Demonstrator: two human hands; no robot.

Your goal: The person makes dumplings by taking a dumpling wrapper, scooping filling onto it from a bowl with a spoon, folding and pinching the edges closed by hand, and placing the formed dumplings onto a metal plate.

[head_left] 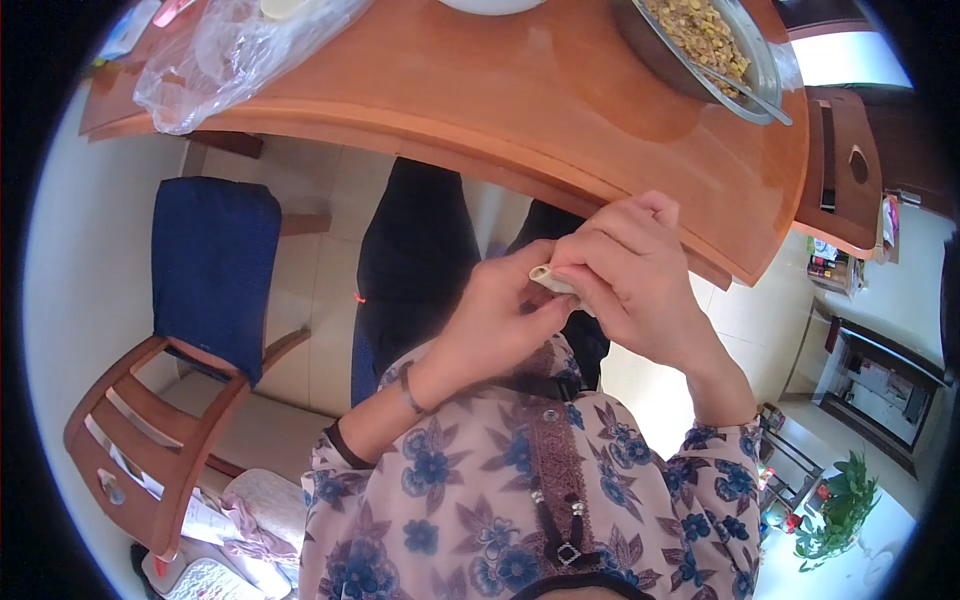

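Between my two hands, over my lap and just in front of the table edge, is a small pale dumpling (551, 280) of folded dough. Its near-left end shows a rounded opening; the rest is covered by fingers. My left hand (503, 312) is closed around its lower left side, thumb and fingertips pinching the dough. From the right, my right hand (632, 278) pinches the other side with thumb and index finger, the remaining fingers curled above. A metal bowl (768, 75) of chopped yellow-brown filling (703, 38) sits at the table's far right, a spoon (745, 90) resting in it.
The brown wooden table (480, 110) spans the top of view. On it are a clear plastic bag (235, 65) at left and a white bowl (493, 4) at the far edge. A chair with a blue cover (213, 270) stands left; another wooden chair (848, 165) is right.
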